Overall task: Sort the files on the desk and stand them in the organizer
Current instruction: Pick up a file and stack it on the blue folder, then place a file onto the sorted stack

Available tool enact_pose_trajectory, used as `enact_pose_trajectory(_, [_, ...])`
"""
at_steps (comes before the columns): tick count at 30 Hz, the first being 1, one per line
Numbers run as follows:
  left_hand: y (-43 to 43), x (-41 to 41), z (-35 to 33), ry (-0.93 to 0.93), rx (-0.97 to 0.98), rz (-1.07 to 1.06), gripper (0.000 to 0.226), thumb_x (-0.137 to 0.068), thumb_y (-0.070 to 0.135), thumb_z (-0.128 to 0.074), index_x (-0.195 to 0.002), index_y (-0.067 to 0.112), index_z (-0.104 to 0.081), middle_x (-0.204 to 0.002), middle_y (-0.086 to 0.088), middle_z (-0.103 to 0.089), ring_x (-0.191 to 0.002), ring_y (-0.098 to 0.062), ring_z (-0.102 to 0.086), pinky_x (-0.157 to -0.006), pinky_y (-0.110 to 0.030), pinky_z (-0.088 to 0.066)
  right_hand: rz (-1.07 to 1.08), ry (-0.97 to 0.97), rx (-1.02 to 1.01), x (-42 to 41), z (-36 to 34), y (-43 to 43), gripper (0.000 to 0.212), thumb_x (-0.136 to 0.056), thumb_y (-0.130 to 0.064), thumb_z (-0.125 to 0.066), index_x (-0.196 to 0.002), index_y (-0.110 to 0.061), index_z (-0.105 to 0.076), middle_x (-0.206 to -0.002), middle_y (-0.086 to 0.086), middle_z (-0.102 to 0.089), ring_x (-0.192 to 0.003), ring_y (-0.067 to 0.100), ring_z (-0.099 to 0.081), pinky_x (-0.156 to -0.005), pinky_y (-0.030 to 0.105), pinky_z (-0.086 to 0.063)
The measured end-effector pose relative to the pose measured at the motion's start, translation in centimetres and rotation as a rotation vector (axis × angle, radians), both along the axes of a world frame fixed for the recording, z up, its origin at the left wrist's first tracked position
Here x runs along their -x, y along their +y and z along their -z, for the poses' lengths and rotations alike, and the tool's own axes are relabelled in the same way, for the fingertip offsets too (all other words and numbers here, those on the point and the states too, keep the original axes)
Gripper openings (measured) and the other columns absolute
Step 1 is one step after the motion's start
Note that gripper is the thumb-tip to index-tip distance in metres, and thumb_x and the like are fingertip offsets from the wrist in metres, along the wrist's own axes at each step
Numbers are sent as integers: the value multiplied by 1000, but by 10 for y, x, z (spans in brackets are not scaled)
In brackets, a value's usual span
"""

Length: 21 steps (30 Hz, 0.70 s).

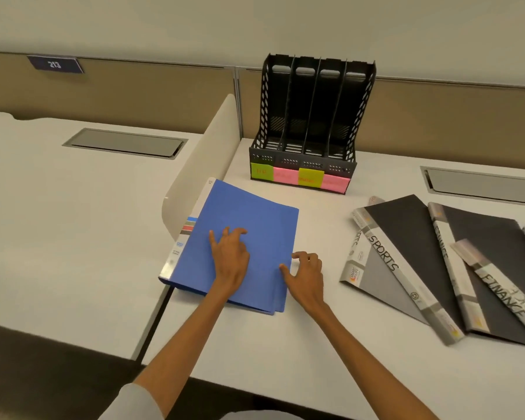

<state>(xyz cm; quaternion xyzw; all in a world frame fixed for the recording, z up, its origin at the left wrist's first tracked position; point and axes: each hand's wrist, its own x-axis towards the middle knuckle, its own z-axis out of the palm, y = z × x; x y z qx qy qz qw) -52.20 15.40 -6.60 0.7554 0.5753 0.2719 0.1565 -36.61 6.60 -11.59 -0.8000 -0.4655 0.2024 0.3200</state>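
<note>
A person's left hand (229, 257) lay spread on the cover of a blue display folder (249, 207), which sat flat at the desk's (285, 359) left edge, in front of the empty four-slot organizer (297, 160). The right hand (308, 275) — fingers loosely bent, gripping nothing — touched the folder's open edge. The folder looked light, its thin plastic covers floppy and slick — the stiffer white spine (181, 253) seemed the surest hold.

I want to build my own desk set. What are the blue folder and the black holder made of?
The blue folder looks like thin matte plastic, judging by its even, slightly grainy cover; coated card is possible. The black organizer looks like hard moulded plastic: thin stiff dividers and rows of holes in its walls.
</note>
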Motion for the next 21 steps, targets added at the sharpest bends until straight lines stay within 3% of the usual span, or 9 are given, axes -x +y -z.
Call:
enact_pose_trajectory(1, [-4,-9,-2,-60,14,15,27,-94,5,-52,-117,12,-62,-105,-8,-69,-107,-26,-62,-115,-41,-26,20,-3,-29,-8,-2,-2,38,-89,-38,-64,-119,-17,-56,-122,3,-49,-116,20,-47,-89,35,-43])
enact_pose_trajectory(3, [-13,-29,-8,-171,89,37,21,-94,11,-55,-112,11,-65,-94,-7,-71,-87,-24,-67,-89,-38,-50,57,-16,-89,-26,-8,-6,29,-89,-32,-65,-113,-17,-58,-116,2,-52,-113,20,-50,-87,35,-45])
enact_pose_trajectory(5, [-20,-50,-12,-174,157,44,19,-93,19,-58,-109,13,-66,-84,-5,-71,-80,-22,-67,-74,-36,-53,103,-43,-154,-45,-15,-12,22,-88,-26,-66,-107,-17,-61,-111,1,-55,-109,20,-52,-83,31,-44])
enact_pose_trajectory(7, [-26,-74,-13,-147,185,67,19,-91,26,-60,-107,16,-66,-70,-2,-67,-75,-21,-66,-71,-35,-52,157,-79,-203,-67,-21,-21,18,-87,-22,-67,-104,-17,-63,-107,1,-58,-105,20,-54,-80,28,-42])
enact_pose_trajectory(10, [-39,-115,-10,-110,273,110,28,-89,35,-62,-110,17,-63,-76,2,-69,-85,-20,-66,-74,-32,-47,243,-143,-214,-105,-26,-41,20,-85,-20,-68,-104,-15,-63,-107,2,-59,-107,21,-53,-86,31,-42])
enact_pose_trajectory(12, [-50,-143,-2,-63,368,158,45,-87,44,-62,-120,14,-58,-101,-2,-70,-101,-21,-63,-82,-32,-44,299,-183,-161,-130,-25,-58,28,-83,-20,-69,-110,-14,-62,-111,3,-58,-108,21,-50,-89,31,-40])
enact_pose_trajectory(14, [-61,-171,8,13,462,215,61,-85,52,-62,-126,8,-53,-123,-9,-59,-116,-26,-55,-90,-36,-43,325,-227,-95,-152,-21,-76,37,-81,-19,-70,-116,-11,-59,-114,7,-56,-109,24,-49,-88,34,-41])
enact_pose_trajectory(17, [-77,-208,21,170,505,259,73,-81,62,-61,-123,4,-52,-128,-13,-47,-122,-29,-42,-93,-42,-43,301,-296,9,-177,-12,-100,47,-80,-20,-69,-124,-9,-55,-119,9,-53,-111,26,-48,-92,38,-42])
enact_pose_trajectory(21, [-99,-248,29,312,486,250,88,-77,66,-62,-133,2,-41,-133,-11,-39,-126,-28,-34,-99,-46,-40,301,-325,42,-203,4,-126,50,-86,-32,-67,-128,-10,-52,-123,8,-53,-114,26,-49,-93,38,-41])
